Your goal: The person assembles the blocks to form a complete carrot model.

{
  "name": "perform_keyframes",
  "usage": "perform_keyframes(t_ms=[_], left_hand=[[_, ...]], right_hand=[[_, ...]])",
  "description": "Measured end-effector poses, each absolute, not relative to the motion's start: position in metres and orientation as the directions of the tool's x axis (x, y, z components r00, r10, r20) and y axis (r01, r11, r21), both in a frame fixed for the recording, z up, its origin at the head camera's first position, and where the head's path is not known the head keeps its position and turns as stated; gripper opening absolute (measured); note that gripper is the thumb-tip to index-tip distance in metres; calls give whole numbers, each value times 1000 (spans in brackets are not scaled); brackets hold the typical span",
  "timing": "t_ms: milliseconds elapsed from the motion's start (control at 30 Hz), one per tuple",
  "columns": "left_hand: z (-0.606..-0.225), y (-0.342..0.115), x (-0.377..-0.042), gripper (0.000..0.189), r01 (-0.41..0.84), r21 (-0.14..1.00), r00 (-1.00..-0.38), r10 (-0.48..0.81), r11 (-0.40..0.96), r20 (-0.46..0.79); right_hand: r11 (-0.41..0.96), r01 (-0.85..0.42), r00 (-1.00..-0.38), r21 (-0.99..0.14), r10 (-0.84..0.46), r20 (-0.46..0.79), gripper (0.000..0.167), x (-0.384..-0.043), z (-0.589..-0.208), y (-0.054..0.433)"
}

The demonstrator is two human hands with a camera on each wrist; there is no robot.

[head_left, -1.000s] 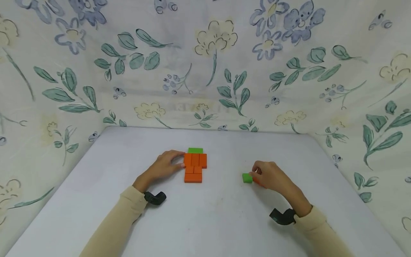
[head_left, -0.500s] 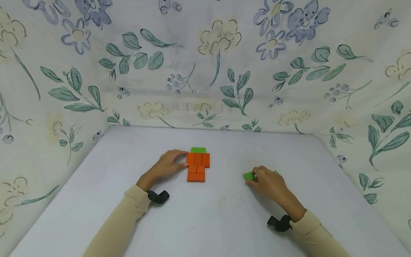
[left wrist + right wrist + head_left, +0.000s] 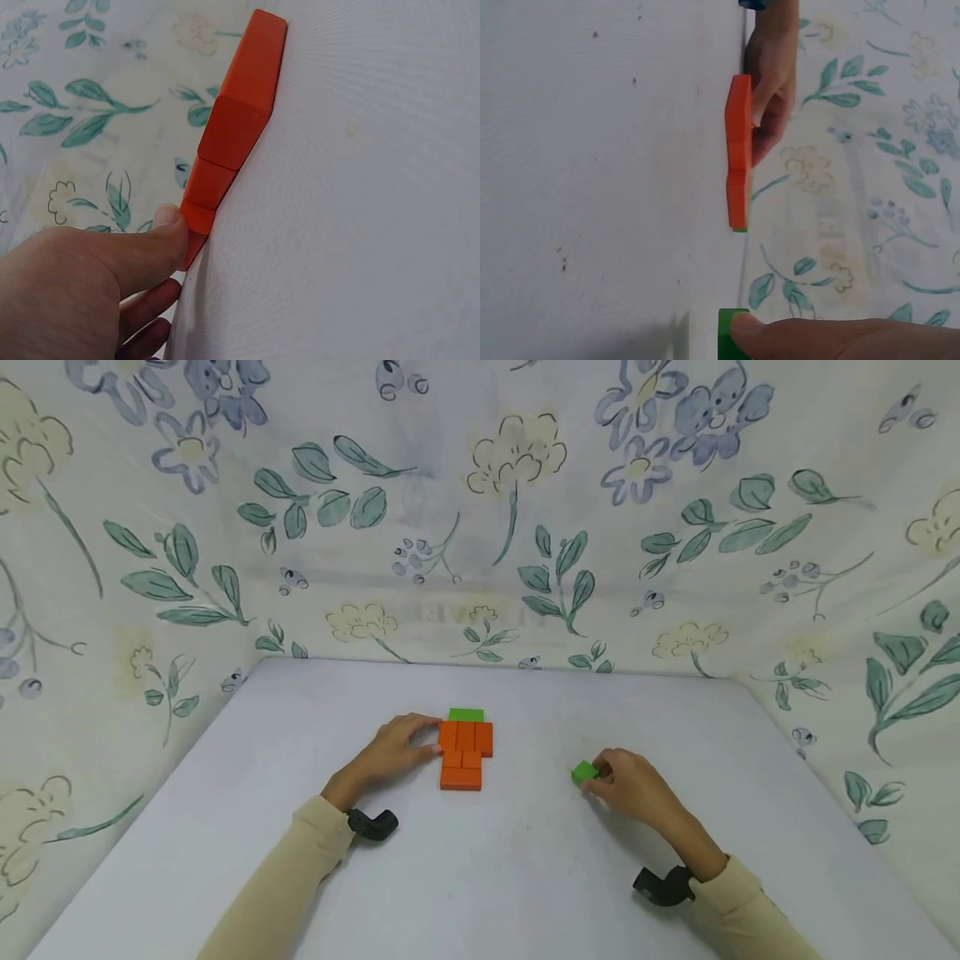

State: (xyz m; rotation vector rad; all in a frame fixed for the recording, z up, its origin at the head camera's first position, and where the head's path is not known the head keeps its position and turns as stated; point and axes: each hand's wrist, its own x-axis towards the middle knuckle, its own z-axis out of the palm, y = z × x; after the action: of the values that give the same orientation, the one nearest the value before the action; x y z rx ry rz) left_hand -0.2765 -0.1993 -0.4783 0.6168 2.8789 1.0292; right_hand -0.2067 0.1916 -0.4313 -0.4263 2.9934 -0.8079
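Note:
Flat orange blocks [image 3: 466, 737] lie edge to edge in a stepped shape on the white table, with a flat green block [image 3: 467, 715] along the far edge. My left hand [image 3: 390, 749] holds the leftmost orange block by its outer side, index finger at the far corner and thumb nearer me. In the left wrist view the thumb presses an orange block [image 3: 236, 131]. To the right, my right hand [image 3: 633, 785] pinches a small green block [image 3: 584, 772] at the table surface, turned cornerwise. In the right wrist view the thumb lies on this green block [image 3: 731, 322]; the other fingers are hidden.
A white tabletop [image 3: 517, 877] carries everything. Floral cloth [image 3: 480, 527] rises behind it and at both sides. A black curved wrist mount [image 3: 372, 825] sits under the left wrist, and a second wrist mount [image 3: 663, 887] under the right.
The green block at my right hand has turned from square-on to cornerwise. An orange piece under that hand, seen a second ago, no longer shows. My left hand stays at the orange blocks.

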Motion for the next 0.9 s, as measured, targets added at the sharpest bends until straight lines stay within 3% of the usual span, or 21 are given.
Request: perform_keyframes(t_ms=[533,900], left_hand=[[-478,-198,-278,53,367,593,-920,372,716,120],[-480,-198,-278,53,367,599,-920,371,712,124]], right_hand=[[763,-311,-950,-566,-249,187,25,-211,-423,197],[766,-305,-952,-566,-241,187,27,-220,-414,191]])
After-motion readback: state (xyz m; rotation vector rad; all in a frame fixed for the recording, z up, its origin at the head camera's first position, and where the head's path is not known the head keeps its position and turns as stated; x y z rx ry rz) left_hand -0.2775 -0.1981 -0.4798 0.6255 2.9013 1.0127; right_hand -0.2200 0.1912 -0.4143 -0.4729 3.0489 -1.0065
